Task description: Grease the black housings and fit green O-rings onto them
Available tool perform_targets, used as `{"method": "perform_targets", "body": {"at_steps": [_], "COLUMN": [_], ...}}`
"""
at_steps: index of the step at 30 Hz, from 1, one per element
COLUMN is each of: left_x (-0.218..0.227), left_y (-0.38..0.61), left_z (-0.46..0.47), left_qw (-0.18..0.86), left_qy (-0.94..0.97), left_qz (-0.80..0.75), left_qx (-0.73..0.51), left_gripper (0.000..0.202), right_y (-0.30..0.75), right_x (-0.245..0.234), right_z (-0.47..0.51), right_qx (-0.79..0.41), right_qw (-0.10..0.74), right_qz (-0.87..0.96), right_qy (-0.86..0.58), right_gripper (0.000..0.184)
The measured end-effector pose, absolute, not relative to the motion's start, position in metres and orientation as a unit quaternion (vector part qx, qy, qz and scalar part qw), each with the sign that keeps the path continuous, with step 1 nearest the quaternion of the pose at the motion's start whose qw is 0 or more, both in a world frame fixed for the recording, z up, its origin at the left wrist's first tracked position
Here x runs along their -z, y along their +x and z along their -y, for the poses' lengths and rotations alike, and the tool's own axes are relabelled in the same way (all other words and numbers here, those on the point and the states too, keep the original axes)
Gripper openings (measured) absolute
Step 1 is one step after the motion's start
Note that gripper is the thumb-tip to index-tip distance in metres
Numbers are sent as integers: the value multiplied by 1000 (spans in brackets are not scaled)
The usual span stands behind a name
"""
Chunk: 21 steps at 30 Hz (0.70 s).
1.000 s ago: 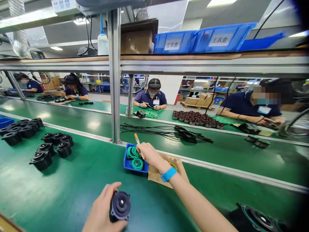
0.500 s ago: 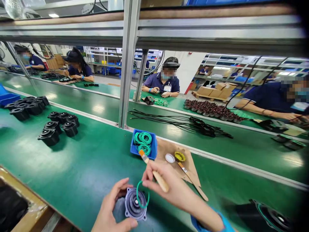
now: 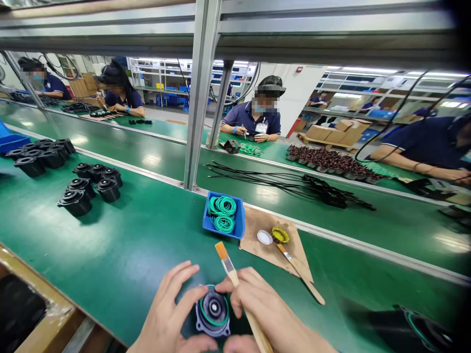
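Note:
A round black part (image 3: 213, 313) stands on the green belt (image 3: 121, 255) close to me, with a green ring (image 3: 204, 318) lying on its top. My left hand (image 3: 167, 314) cups the part's left side, fingers curled round it. On the right, my right hand (image 3: 267, 314) presses its fingertips on the part's rim and keeps a small wooden brush (image 3: 235, 289) held against the palm, bristles pointing up.
A blue tray (image 3: 223, 218) of green rings sits beyond the part. Beside it lies brown card (image 3: 270, 242) with a white cap, a yellow lid and a second brush. Groups of black parts (image 3: 88, 189) stand at the left. Other people work across the belt.
The green ring, held over the part in my right fingers, now lies on the part's top. Both hands have closed in round the part. The camera tilted down.

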<state>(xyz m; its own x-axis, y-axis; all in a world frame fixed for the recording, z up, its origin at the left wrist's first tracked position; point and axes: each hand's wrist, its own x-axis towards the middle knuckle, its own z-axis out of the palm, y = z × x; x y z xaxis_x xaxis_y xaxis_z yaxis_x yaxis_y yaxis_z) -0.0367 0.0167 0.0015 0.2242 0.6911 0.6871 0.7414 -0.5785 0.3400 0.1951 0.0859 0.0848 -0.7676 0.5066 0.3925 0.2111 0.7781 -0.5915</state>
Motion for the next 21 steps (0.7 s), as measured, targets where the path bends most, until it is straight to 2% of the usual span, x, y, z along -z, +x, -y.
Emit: {"method": "perform_targets", "body": {"at_steps": [3, 7, 12, 15, 17, 19, 21], "left_x": [-9, -13, 17, 33, 36, 34, 28], "left_y": [-37, -35, -24, -11, -2, 2, 2], "left_z": [-21, -18, 0, 9, 11, 12, 12], "left_qw": [50, 59, 16, -43, -67, -81, -81], "left_qy": [-790, -794, -762, -686, -645, -617, -621], "left_qz": [436, 402, 446, 521, 556, 571, 546], "left_qx": [429, 452, 470, 506, 519, 536, 556], "left_gripper": [59, 40, 17, 12, 12, 11, 8], "right_y": [194, 195, 196, 196, 194, 192, 189], "right_x": [-72, -54, -32, -29, -28, -29, -34], "right_z": [-78, -66, -55, -53, -54, -57, -58], "right_qx": [-194, -109, -2, -19, -48, -60, -86], "right_qw": [310, 350, 432, 413, 395, 424, 457], "right_qz": [910, 912, 886, 901, 912, 900, 882], "right_qy": [-198, -185, -168, -135, -105, -74, -76], "right_gripper": [29, 20, 18, 18, 26, 33, 31]}}
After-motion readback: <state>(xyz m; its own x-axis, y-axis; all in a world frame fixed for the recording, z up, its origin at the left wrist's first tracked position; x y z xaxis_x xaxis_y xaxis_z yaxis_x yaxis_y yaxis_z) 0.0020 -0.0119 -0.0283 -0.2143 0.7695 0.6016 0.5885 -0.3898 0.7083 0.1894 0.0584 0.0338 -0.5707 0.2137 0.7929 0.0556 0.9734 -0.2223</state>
